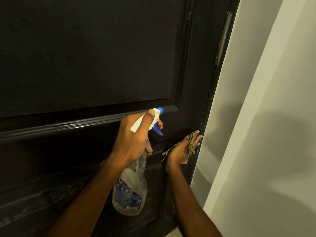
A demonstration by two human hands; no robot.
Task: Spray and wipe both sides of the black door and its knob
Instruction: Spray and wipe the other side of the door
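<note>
The black panelled door (95, 53) fills most of the view. My left hand (135, 139) grips the neck of a clear spray bottle (130, 190) with a white and blue trigger head, its nozzle aimed at the door near the panel's lower right corner. My right hand (183, 149) presses a patterned cloth (189, 147) flat against the door's right stile with straight fingers, close to the edge. Wet streaks show on the lower door. The knob is not in view.
A hinge (224, 36) sits on the door's right edge, high up. A pale wall (266, 134) stands right beside the door on the right. A strip of light floor (174, 234) shows at the bottom.
</note>
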